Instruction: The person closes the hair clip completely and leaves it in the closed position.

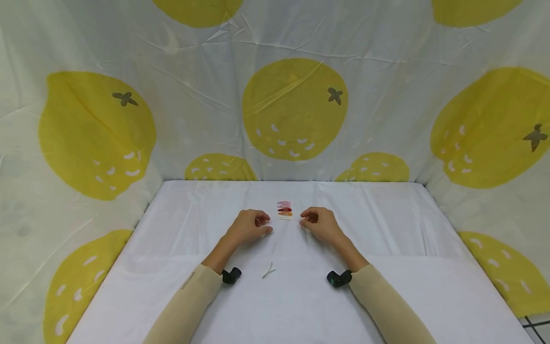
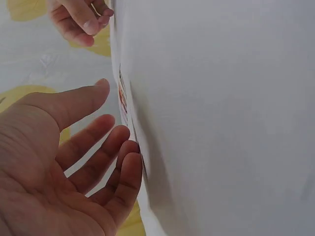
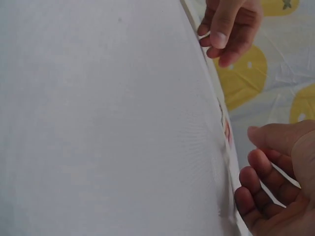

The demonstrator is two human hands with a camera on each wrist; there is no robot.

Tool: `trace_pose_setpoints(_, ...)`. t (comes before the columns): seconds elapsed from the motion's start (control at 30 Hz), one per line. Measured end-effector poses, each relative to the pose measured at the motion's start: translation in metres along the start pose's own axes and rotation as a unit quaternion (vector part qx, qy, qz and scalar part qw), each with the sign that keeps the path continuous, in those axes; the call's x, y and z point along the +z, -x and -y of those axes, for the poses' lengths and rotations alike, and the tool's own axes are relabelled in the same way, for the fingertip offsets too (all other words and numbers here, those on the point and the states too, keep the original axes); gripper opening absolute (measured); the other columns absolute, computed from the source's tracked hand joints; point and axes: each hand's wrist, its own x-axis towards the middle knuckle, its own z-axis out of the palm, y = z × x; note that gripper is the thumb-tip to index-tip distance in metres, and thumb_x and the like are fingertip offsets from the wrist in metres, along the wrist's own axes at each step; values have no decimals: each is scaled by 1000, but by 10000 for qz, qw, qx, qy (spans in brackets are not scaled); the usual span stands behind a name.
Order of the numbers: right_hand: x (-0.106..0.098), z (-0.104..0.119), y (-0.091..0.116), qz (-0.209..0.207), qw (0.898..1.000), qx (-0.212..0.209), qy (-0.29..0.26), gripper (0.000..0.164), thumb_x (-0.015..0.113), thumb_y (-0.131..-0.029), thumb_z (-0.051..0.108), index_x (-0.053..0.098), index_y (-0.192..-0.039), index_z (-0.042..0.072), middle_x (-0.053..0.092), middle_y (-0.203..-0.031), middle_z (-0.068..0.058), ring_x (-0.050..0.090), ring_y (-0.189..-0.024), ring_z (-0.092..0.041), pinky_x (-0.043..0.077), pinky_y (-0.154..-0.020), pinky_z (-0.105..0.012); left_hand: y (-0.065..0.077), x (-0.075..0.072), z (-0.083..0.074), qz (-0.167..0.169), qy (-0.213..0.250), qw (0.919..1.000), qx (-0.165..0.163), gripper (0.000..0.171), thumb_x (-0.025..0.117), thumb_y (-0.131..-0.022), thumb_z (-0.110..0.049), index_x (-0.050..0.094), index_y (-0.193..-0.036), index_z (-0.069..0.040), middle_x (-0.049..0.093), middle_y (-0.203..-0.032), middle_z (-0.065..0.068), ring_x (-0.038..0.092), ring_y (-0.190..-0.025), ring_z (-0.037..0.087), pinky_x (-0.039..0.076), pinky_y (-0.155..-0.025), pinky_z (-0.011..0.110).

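In the head view, several hair clips lie close together in a short column on the white cloth. Pink clips [image 1: 283, 204] are farthest from me, then a red clip [image 1: 284, 209], an orange clip [image 1: 285, 214] and a white clip [image 1: 284, 218] nearest. To their left my left hand [image 1: 251, 225] has its fingers loosely bent and holds nothing. On the opposite side, my right hand [image 1: 322, 224] is likewise loosely bent, its palm side visible in the right wrist view. Both wrist views catch the clips only edge-on.
A thin, pale, Y-shaped piece [image 1: 269, 271] lies on the cloth between my forearms, too small to identify. The white-covered table [image 1: 386, 291] meets a lemon-print curtain [image 1: 382, 95] at the back and sides. Dark wrist cameras sit at both sleeve cuffs.
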Motion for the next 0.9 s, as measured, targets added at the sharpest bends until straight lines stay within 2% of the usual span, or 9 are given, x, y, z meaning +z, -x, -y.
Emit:
trace_pose_setpoints(0.13, -4, 5, 5, 48, 10000, -49, -67, 22, 82, -89, 21, 77, -105, 7, 70, -84, 0, 61, -76, -14, 51, -70, -25, 6, -4, 3, 29, 57, 10000, 51, 28, 82, -88, -30, 76, -110, -14, 71, -94, -2, 64, -89, 15, 53, -85, 33)
trace_pose_setpoints(0.33, -6, 14, 10, 97, 9997, -203, -49, 27, 83, -89, 24, 77, -109, 6, 70, -85, 0, 61, -78, -13, 50, -71, -23, 16, -10, 8, -129, 172, 9997, 85, 27, 81, -88, -31, 77, -110, -15, 72, -94, -3, 68, -90, 14, 56, -87, 35)
trace_pose_setpoints(0.57, -7, 23, 19, 79, 9996, -256, -31, 26, 82, -89, 24, 77, -108, 7, 69, -84, 4, 62, -80, -13, 51, -74, -25, 29, -16, 11, -351, 157, 9990, 233, 26, 80, -90, -30, 78, -109, -12, 71, -87, -6, 64, -82, 10, 54, -78, 30)
trace_pose_setpoints(0.9, -10, 28, 35, 246, 9986, -449, 108, 29, 80, -90, 27, 76, -112, 8, 70, -87, 7, 63, -86, -14, 54, -81, -27, 49, -15, 3, -2, 57, 9986, 526, 17, 80, -90, -33, 77, -99, -18, 67, -79, -11, 58, -70, 6, 48, -64, 22)
